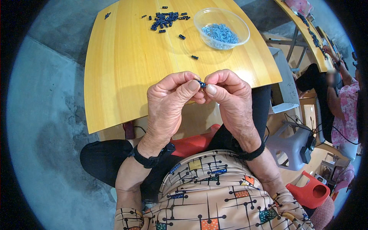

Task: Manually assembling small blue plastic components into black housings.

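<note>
Fingertips of the left hand [168, 97] and right hand [230, 94] pinch one small dark blue piece [202, 84] between them above the desk [126, 76]. Tiny, light and stiff, it looks easily dropped; holding its ends seems safest.

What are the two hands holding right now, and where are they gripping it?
A small dark blue piece, pinched between the fingertips of the left hand and right hand, one at each end. Its middle is mostly hidden.
</note>
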Demonstrator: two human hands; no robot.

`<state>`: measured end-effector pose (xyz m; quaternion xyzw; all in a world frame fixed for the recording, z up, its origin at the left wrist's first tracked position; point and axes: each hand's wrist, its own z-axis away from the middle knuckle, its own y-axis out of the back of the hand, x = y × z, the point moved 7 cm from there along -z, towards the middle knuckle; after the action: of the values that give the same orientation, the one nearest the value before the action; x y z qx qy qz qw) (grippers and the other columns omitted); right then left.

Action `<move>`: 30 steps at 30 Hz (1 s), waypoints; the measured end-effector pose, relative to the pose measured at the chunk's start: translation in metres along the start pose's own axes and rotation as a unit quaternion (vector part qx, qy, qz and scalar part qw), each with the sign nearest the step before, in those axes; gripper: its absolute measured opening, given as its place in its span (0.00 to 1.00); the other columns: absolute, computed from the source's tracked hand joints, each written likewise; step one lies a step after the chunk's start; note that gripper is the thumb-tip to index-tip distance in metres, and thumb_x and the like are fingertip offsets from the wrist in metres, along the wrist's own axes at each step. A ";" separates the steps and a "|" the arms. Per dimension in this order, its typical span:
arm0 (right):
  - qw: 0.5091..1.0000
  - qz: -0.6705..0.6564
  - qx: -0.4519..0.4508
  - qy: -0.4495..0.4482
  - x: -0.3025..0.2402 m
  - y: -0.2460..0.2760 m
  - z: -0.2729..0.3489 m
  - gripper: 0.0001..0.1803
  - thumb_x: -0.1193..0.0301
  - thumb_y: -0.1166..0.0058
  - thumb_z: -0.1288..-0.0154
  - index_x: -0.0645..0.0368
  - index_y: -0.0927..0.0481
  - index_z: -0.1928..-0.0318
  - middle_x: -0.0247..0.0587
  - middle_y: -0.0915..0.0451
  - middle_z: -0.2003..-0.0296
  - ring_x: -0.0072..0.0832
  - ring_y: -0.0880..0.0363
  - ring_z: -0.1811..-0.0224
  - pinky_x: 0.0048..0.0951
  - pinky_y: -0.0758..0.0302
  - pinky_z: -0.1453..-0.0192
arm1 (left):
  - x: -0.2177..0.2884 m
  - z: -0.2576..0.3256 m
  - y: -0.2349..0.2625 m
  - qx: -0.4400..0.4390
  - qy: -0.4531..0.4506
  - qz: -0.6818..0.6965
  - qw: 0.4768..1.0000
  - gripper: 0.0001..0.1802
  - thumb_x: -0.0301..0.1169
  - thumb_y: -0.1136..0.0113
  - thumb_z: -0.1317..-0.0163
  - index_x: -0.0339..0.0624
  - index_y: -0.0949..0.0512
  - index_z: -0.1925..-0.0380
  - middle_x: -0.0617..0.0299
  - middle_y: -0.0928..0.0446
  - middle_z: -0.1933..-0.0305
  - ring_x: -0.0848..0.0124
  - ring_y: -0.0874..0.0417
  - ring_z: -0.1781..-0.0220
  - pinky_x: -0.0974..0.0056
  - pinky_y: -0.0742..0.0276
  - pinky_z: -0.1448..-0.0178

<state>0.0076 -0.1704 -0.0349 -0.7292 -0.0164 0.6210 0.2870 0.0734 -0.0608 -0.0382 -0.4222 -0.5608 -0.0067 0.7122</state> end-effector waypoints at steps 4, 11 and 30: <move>1.000 -0.018 -0.015 -0.017 0.003 -0.001 0.001 0.07 0.76 0.41 0.45 0.63 0.24 0.66 0.35 0.21 0.73 0.18 0.24 0.71 0.17 0.27 0.65 | 0.003 0.002 -0.001 -0.003 -0.030 -0.045 0.999 0.08 0.22 0.39 0.46 0.29 0.23 0.65 0.57 0.21 0.71 0.74 0.20 0.73 0.71 0.20 0.65; 0.995 -0.075 -0.052 -0.026 0.000 -0.004 0.000 0.07 0.77 0.40 0.46 0.63 0.24 0.67 0.37 0.21 0.73 0.21 0.22 0.71 0.19 0.25 0.66 | 0.006 0.004 -0.004 -0.025 -0.075 -0.095 0.992 0.09 0.25 0.37 0.47 0.33 0.22 0.67 0.56 0.21 0.70 0.70 0.21 0.74 0.69 0.21 0.69; 0.999 -0.021 0.029 0.018 -0.007 -0.010 0.009 0.07 0.77 0.43 0.44 0.65 0.23 0.64 0.36 0.21 0.72 0.17 0.25 0.71 0.17 0.26 0.65 | 0.008 0.005 -0.004 0.008 -0.105 -0.048 0.993 0.07 0.21 0.38 0.48 0.31 0.22 0.67 0.60 0.22 0.70 0.75 0.21 0.71 0.73 0.23 0.65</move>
<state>0.0011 -0.1607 -0.0251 -0.7311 -0.0085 0.6020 0.3211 0.0707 -0.0561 -0.0293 -0.3874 -0.6521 0.0081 0.6517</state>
